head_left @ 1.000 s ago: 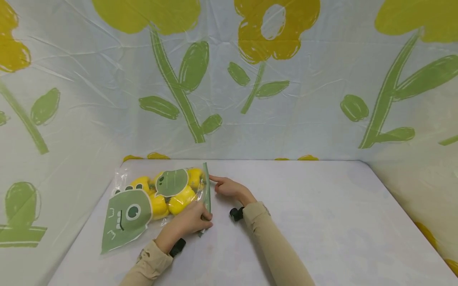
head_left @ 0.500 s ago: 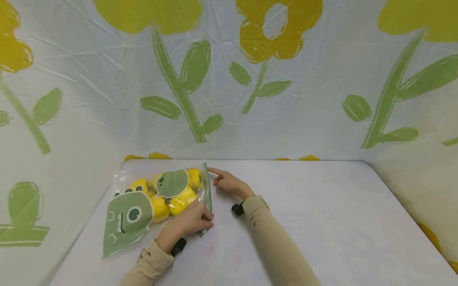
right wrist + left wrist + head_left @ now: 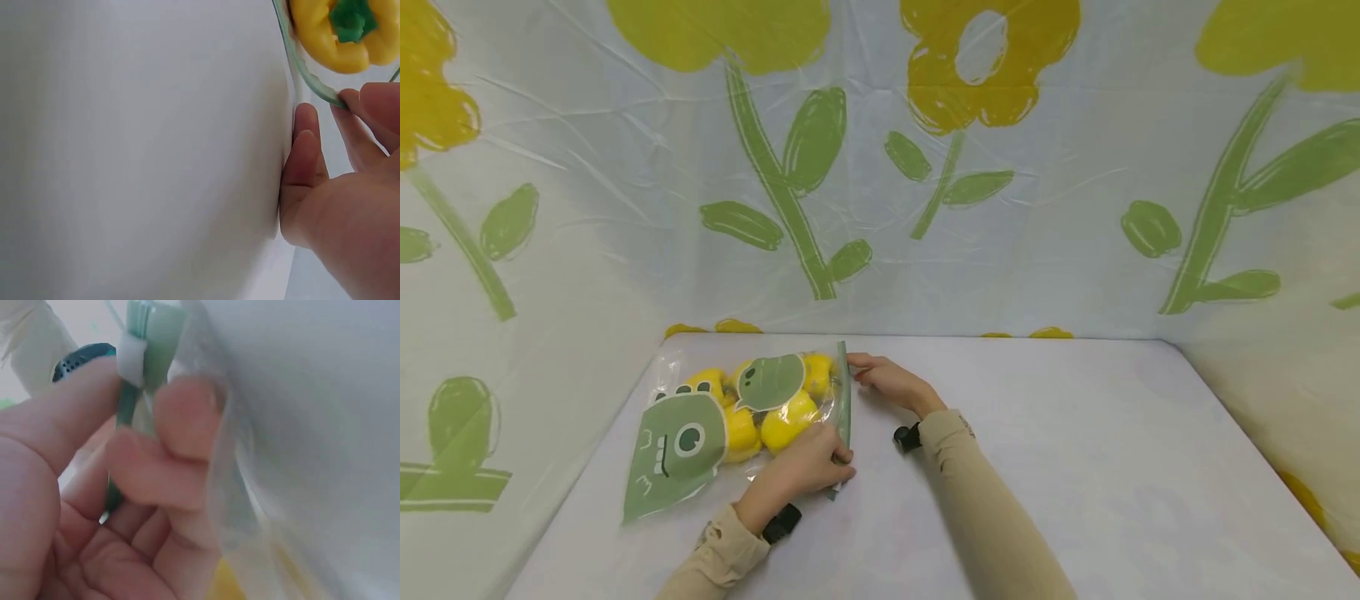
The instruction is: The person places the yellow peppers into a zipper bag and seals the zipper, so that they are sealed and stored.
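Note:
A clear zip bag with a green cartoon monster print lies on its side at the left of the table. Several yellow bell peppers are inside it; one with a green stem shows close up in the right wrist view. At the near end of the bag's green top edge, my left hand grips the edge, its thumb by a white slider. My right hand is at the far end of that edge, where its extended index finger touches the green strip. Its other fingers rest near the white surface.
The bag lies on a white-covered table. A white cloth wall with printed flowers rises behind it, and similar cloth hangs at both sides. Dark wrist cameras sit on both wrists.
My right index finger has moved farther along the green edge, away from me. The left hand keeps its grip at the near end. The whole view has shifted slightly.

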The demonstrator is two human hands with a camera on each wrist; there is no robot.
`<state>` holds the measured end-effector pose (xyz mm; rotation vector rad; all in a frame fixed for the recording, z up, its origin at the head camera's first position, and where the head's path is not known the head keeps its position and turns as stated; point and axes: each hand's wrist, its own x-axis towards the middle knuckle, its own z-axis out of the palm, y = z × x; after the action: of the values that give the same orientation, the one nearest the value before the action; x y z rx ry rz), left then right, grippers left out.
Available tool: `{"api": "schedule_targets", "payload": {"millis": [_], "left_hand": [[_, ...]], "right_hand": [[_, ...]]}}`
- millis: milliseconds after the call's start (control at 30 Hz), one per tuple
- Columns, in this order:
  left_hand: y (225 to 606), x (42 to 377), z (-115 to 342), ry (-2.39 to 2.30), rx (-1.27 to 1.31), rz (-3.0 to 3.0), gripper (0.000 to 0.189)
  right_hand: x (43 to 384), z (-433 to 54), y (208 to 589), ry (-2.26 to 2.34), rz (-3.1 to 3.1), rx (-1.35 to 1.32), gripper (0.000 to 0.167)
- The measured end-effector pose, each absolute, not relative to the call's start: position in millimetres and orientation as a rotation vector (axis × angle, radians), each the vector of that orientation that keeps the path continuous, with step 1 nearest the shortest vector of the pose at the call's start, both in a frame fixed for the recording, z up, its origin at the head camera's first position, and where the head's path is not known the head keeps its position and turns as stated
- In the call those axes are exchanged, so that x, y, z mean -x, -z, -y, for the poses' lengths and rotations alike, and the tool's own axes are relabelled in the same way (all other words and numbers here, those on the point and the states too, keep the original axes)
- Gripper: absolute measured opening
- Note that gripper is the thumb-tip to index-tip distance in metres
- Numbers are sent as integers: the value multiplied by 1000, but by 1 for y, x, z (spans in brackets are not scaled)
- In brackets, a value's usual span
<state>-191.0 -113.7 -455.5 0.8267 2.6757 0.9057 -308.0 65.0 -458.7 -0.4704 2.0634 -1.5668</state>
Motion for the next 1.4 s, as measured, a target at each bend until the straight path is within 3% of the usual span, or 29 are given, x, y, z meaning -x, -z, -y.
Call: {"api": "schedule_targets", "payload": {"millis": [133,400,600,800,1033,1167,1400], "left_hand": [[454,191,101,-880,-741,-2734,10],[447,193,72,-834,-666,-2828,31],[445,183,73,-872,-798,-2780,12],[433,166,100,-1117,-761,-2593,33],[442,150,128,-1406,-526,-2164,53],[450,142,133,-1531,-407,-1888,70],[456,134,124,-1774,-360,-1536,74]], "right_hand": [[309,-76,459,1593,-2055,444,61],[315,-86,462,1636,-2056,325,67],[308,-100,458,1536,-2155,359,63],[288,-126,421,1364,-2382,504,52],[245,-149,386,1240,-2531,743,22],[219,-141,397,1137,-2493,749,17],[189,-109,437,1117,-2294,617,27]]}}
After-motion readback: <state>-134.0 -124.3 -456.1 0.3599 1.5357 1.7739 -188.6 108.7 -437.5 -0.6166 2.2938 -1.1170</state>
